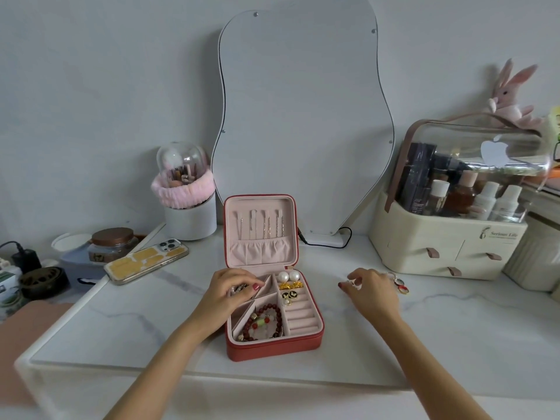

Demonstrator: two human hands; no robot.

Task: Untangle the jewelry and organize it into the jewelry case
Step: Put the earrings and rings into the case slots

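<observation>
A red jewelry case point(272, 347) with a pink lining lies open on the white marble table. Its lid holds several hair clips point(262, 224). Pearl earrings point(288, 276), gold pieces point(291, 285) and black round earrings point(288, 294) sit in the right compartments. A dark red bead bracelet point(263, 321) fills the front left one. My left hand point(230, 291) reaches into the back left compartment, fingers curled on a silvery piece point(238, 288). My right hand point(371, 291) rests on the table right of the case, pinching a small silvery item point(353, 283). Red-and-gold jewelry point(400, 284) lies just beyond it.
A phone point(145, 260) lies left of the case. Behind stand a brush holder point(189, 204), a wavy mirror point(303, 116) with a black cable point(327, 242), and at right a cosmetics organizer point(448, 250) with a plush rabbit point(512, 95). Jars and a charger crowd the far left.
</observation>
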